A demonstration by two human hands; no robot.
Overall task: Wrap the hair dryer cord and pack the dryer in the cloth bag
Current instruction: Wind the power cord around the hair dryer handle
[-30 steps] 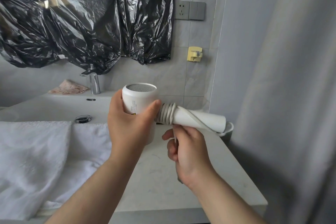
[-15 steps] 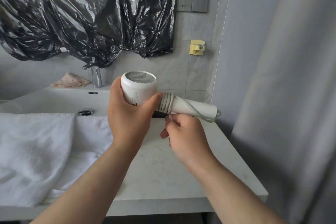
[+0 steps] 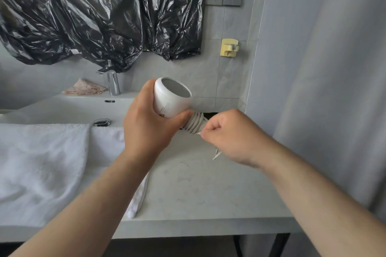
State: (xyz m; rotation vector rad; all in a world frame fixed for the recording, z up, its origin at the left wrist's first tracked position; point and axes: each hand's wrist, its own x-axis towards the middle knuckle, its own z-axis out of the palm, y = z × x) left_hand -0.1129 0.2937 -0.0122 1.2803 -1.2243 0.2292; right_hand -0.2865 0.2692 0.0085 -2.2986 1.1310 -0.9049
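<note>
The left hand (image 3: 150, 125) grips the hair dryer (image 3: 170, 100) by its head; the right hand (image 3: 227, 133), fisted, pinches the cord (image 3: 195, 125). Steady tension should seat each coil snugly.

The left hand (image 3: 146, 129) gripped the white hair dryer (image 3: 171, 100) round its barrel, with the grille end tilted up and away. The cord (image 3: 193, 124) lay in tight coils round the handle just beside the left thumb. The right hand (image 3: 227, 133), curled into a fist, pinched the cord at the coils, and a short length stuck out below the fist. Both hands were above the pale worktop (image 3: 198, 190). A white towel (image 3: 41, 169) lay on its left part, in front of the sink (image 3: 69, 108) and faucet (image 3: 113, 82). Black plastic sheeting (image 3: 94, 16) hung on the wall.
</note>
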